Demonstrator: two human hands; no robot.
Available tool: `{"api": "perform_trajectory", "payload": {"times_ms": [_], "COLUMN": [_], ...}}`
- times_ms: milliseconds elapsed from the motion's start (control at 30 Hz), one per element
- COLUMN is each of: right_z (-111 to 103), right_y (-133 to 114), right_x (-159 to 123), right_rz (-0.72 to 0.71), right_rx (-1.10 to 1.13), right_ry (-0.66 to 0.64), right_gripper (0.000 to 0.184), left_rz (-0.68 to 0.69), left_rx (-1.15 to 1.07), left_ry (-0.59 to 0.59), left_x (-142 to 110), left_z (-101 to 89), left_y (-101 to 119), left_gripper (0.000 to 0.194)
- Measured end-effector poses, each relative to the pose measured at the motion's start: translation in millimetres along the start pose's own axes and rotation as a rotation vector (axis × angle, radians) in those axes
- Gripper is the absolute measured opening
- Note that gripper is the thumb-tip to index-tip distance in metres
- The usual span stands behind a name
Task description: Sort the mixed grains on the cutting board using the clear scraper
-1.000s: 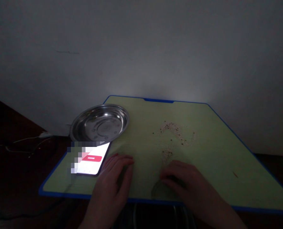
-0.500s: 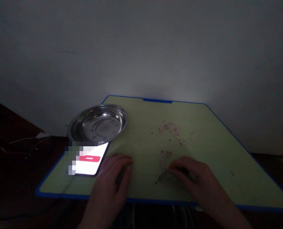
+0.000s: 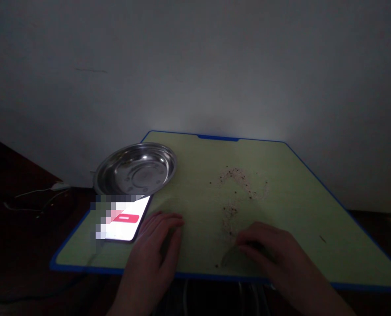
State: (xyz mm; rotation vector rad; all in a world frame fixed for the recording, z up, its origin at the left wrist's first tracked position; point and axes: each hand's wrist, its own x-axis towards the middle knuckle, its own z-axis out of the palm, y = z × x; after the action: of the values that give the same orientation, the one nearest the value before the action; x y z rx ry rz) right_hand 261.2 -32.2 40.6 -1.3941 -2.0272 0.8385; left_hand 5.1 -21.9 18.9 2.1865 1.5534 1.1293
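Note:
My left hand point(image 3: 157, 241) rests on the light green tabletop point(image 3: 195, 175) beside the phone, fingers stretched out and thumb apart, holding nothing. At the front right, my right hand point(image 3: 269, 252) is pinched. From its fingertips a thin, dim, curved piece point(image 3: 227, 255) reaches down to the table, too dark to name. A small dark bean-like bit point(image 3: 216, 266) lies at its tip. Just beyond the fingers is a patch of pale grains point(image 3: 229, 219) mixed with dark bits. Farther back lies a curved trail of similar grains point(image 3: 240, 177).
A shiny steel basin point(image 3: 139, 171) stands at the table's left, partly over a lit phone point(image 3: 124, 226) whose image is pixelated. A dark sliver point(image 3: 322, 238) lies to the right. Blue edging point(image 3: 222, 276) borders the table, and a grey wall point(image 3: 215, 66) rises behind it.
My right hand has drawn slightly toward the front edge and right. The small dark bit at the thin piece's tip has moved nearer the front edge. My left hand has stayed still.

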Motion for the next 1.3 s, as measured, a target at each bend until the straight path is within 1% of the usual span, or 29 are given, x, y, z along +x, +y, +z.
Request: {"api": "perform_trajectory", "payload": {"times_ms": [67,133,233,333,500,733,867,1133,1300], "right_z": [3,5,6,6,9,7,9,11,12], "right_y": [1,3,4,2,0,8,5,2,1], "right_x": [-2,-2,0,1,-1,0,0,0,0], "right_rz": [-0.003,0.006,0.023,0.003,-0.003,0.029,0.009,0.024,0.017], "right_rx": [0.005,0.004,-0.001,-0.002,0.016,-0.004,0.017,0.040,0.025], "right_ry": [-0.020,-0.011,0.056,0.098,0.034,0.090,0.063,0.009,0.016], "right_gripper": [0.018,0.019,0.019,0.019,0.018,0.018,0.017,0.017,0.019], "left_rz": [0.002,0.014,0.032,0.035,0.034,0.038,0.034,0.018,0.029], "left_rx": [0.002,0.004,0.012,0.018,0.025,0.019,0.007,0.012,0.015], "left_ry": [0.001,-0.001,-0.010,-0.016,-0.016,-0.012,-0.008,-0.009,-0.025], "left_x": [0,0,-1,-2,-3,-1,-1,-1,-1], "left_z": [0.2,0.3,0.1,-0.2,-0.2,2.0,1.5,1.5,1.8], "left_y": [0,0,-1,-2,-3,-3,-2,-3,-3], "left_gripper": [0.014,0.014,0.014,0.014,0.014,0.015,0.014,0.014,0.014]}}
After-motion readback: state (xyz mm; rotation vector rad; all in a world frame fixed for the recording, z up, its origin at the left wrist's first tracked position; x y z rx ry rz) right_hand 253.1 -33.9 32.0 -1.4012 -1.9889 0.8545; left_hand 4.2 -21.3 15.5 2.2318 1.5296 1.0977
